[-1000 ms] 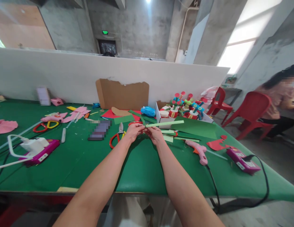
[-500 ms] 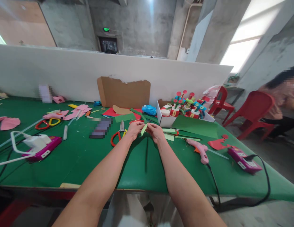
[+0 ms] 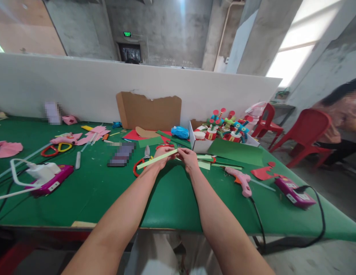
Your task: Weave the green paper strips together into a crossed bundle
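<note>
My left hand (image 3: 163, 157) and my right hand (image 3: 188, 159) meet above the green table (image 3: 174, 208), fingertips nearly touching. Between them they pinch a light green paper strip (image 3: 156, 159), which stretches out to the left across my left hand. A darker bit of green paper shows at the pinched end; my fingers partly hide how the pieces join. Scissors (image 3: 146, 154) with red and yellow handles lie just left of my left hand. Close by on the right are more pale green paper pieces (image 3: 204, 165).
A pink glue gun (image 3: 241, 180) lies to the right, its cord trailing over the front edge. Power strips (image 3: 295, 193) sit at both sides. A white box (image 3: 201, 146) holds several colourful paper figures. Beyond the right edge, a person sits near a red chair (image 3: 305, 133).
The light green strip, which pointed down between my hands, has swung to the left and now lies across my left hand. Both hands stay in nearly the same place.
</note>
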Available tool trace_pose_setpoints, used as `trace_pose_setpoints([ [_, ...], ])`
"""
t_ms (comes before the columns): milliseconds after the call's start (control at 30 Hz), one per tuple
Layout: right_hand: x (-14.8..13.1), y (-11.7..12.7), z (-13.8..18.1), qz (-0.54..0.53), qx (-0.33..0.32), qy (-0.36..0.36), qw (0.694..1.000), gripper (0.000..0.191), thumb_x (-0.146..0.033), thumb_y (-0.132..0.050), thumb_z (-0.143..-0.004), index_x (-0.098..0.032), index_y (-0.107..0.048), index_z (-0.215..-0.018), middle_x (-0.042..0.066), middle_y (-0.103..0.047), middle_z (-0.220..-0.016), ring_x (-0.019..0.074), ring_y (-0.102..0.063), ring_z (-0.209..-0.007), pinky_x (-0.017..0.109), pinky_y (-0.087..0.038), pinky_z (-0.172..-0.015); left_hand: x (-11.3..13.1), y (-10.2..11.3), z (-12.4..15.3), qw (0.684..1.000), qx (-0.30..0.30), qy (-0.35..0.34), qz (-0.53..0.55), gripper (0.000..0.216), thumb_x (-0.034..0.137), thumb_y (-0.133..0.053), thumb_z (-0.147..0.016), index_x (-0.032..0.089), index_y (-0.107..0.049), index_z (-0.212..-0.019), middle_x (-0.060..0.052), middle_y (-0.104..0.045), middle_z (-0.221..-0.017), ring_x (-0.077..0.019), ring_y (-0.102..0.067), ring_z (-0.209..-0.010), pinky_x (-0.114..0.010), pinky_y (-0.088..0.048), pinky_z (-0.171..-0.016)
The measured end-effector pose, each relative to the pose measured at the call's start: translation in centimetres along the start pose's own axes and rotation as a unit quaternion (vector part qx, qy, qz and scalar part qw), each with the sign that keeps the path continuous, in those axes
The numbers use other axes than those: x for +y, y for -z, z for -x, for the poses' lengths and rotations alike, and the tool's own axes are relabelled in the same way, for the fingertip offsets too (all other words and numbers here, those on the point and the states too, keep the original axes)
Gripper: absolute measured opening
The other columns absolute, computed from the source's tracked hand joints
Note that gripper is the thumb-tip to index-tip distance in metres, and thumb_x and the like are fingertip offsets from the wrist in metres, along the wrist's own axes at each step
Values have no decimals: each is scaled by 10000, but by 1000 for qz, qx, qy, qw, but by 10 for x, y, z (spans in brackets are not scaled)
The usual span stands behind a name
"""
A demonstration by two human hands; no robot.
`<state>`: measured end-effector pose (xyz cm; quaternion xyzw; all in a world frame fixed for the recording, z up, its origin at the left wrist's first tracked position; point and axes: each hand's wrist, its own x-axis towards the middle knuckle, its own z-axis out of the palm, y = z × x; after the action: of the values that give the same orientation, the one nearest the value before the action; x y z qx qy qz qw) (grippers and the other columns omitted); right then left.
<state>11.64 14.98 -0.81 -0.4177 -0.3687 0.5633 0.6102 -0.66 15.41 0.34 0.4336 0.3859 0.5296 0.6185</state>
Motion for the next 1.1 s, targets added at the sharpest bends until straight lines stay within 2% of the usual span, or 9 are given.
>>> trace_pose_setpoints([
  [267,0,-2,-2,28,46,51,997,216,-322,-774,-578,-162,-690,-696,-41,-609,-529,101,-567,-535,271,-532,-666,-5,1,-3,999,-33,1,9,247,218,-811,-556,105,-701,-747,-59,-664,-706,-117,-575,-634,-245,-452,-612],
  [400,1,-3,-4,27,65,68,995,242,-348,-769,-575,-159,-681,-699,-26,-641,-578,111,-590,-565,277,-532,-673,-9,0,-3,1000,-19,8,17,366,261,-859,-490,139,-694,-793,-49,-682,-800,-145,-607,-749,-253,-452,-661],
  [533,3,-4,-4,25,55,79,995,248,-356,-761,-584,-159,-685,-715,-16,-657,-600,127,-610,-592,292,-534,-684,-11,1,-4,1000,-2,0,27,394,345,-866,-486,148,-672,-767,-32,-668,-764,-135,-599,-721,-256,-446,-654],
  [767,2,-5,0,13,13,19,1000,230,-315,-786,-576,-169,-699,-731,-26,-647,-584,113,-603,-580,288,-533,-689,-16,8,-13,999,28,-33,-12,400,386,-857,-471,125,-655,-697,-39,-649,-721,-139,-576,-693,-259,-428,-633],
  [900,2,-4,1,18,14,-3,1000,213,-302,-789,-576,-164,-710,-717,-35,-623,-543,97,-569,-540,276,-521,-669,-15,8,-11,998,25,-47,-45,360,377,-838,-492,132,-627,-650,-10,-613,-645,-123,-548,-629,-245,-405,-580],
  [1100,6,-3,-2,4,20,-8,1000,179,-297,-788,-586,-167,-708,-680,-38,-607,-525,108,-572,-553,290,-520,-688,-9,4,-6,996,64,-40,-56,341,339,-829,-480,145,-620,-666,-6,-619,-638,-133,-566,-616,-262,-438,-588],
])
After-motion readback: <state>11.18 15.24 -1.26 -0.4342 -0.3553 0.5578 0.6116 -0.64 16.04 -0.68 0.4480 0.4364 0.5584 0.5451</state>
